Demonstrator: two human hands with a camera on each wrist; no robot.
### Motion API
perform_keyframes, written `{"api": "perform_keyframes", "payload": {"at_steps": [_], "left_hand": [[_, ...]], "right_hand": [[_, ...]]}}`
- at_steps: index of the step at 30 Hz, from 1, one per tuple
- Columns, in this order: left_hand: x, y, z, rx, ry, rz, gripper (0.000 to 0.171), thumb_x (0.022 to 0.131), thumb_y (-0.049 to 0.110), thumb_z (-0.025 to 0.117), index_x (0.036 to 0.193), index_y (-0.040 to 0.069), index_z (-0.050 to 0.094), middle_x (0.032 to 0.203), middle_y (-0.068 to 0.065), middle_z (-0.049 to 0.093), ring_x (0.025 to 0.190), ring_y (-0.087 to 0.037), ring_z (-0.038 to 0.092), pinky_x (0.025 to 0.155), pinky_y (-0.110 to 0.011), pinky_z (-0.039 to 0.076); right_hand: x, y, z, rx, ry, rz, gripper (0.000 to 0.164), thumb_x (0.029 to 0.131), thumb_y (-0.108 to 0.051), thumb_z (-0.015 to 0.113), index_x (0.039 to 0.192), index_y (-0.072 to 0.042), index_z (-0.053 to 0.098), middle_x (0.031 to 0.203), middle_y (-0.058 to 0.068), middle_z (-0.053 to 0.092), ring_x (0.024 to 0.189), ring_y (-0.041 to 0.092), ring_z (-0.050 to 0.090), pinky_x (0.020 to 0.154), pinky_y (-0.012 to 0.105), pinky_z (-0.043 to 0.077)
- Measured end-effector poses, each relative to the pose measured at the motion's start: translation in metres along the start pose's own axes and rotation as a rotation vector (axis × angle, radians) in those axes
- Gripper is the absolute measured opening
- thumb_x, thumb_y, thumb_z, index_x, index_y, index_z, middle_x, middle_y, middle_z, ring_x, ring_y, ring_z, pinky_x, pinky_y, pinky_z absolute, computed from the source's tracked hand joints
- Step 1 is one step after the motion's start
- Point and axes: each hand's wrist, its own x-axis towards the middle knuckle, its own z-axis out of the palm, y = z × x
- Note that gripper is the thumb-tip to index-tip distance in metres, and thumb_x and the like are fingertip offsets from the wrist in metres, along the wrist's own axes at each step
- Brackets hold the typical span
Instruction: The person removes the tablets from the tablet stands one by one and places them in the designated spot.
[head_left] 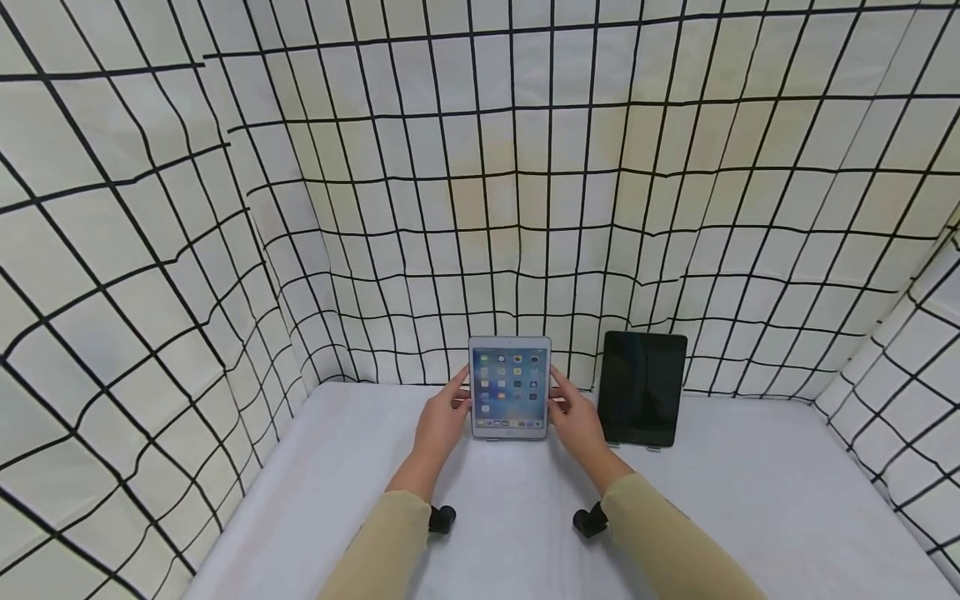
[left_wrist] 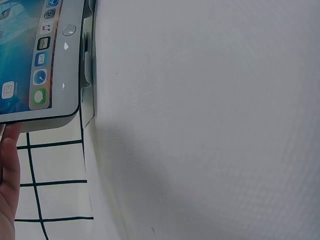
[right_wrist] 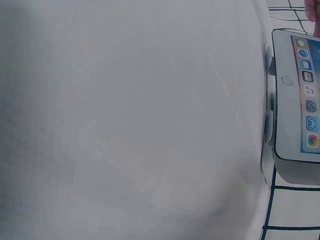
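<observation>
A white tablet (head_left: 510, 388) with a lit screen of app icons stands upright at the back of the table, leaning slightly back. My left hand (head_left: 441, 417) grips its left edge and my right hand (head_left: 576, 418) its right edge, thumbs at the front. The left wrist view shows the tablet's lower corner (left_wrist: 70, 95) and some fingers of my left hand (left_wrist: 9, 185). Small stand lips (right_wrist: 270, 127) show under the lower edge in the right wrist view. My right hand is outside that view.
A black tablet (head_left: 642, 389) with a dark screen leans on a stand to the right. White cloth covers the table (head_left: 510, 517). Behind and at the sides rise white walls with black grid netting (head_left: 517, 208). Each sleeve cuff has a black camera mount (head_left: 442, 520).
</observation>
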Motion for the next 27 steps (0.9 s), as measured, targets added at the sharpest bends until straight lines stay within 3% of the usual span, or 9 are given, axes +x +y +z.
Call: {"api": "perform_keyframes", "payload": {"at_steps": [8,13,19,27], "left_hand": [[-0.005,0.002,-0.004,-0.049,-0.006,0.001,0.064,0.098,0.013,0.063,0.150,0.043,0.040,0.110,0.000,0.069,0.102,-0.018,0.066,0.084,-0.039,0.055],[-0.009,0.005,-0.008,-0.068,-0.021,-0.013,0.063,0.098,0.013,0.062,0.151,0.040,0.040,0.112,-0.002,0.068,0.105,-0.020,0.066,0.087,-0.041,0.055],[-0.014,0.008,-0.013,-0.075,-0.038,-0.030,0.065,0.097,0.013,0.064,0.150,0.044,0.040,0.113,-0.002,0.068,0.105,-0.020,0.067,0.087,-0.041,0.055],[-0.023,0.011,-0.019,-0.097,-0.075,-0.045,0.066,0.096,0.011,0.064,0.151,0.038,0.040,0.109,-0.002,0.070,0.101,-0.019,0.068,0.086,-0.040,0.056]], "right_hand": [[-0.005,-0.004,-0.004,0.070,-0.011,0.012,0.066,0.098,-0.007,0.061,0.152,-0.039,0.039,0.115,0.007,0.065,0.098,0.021,0.068,0.077,0.034,0.059],[-0.009,-0.006,-0.007,0.079,-0.031,0.037,0.068,0.097,-0.008,0.062,0.151,-0.041,0.038,0.115,0.008,0.065,0.097,0.021,0.068,0.076,0.034,0.059],[-0.014,-0.009,-0.013,0.106,-0.063,0.005,0.070,0.097,-0.005,0.061,0.153,-0.039,0.035,0.114,0.011,0.064,0.092,0.021,0.068,0.074,0.037,0.059],[-0.023,-0.010,-0.020,0.162,-0.108,0.007,0.073,0.097,-0.002,0.061,0.154,-0.039,0.034,0.114,0.013,0.063,0.092,0.022,0.067,0.069,0.034,0.059]]}}
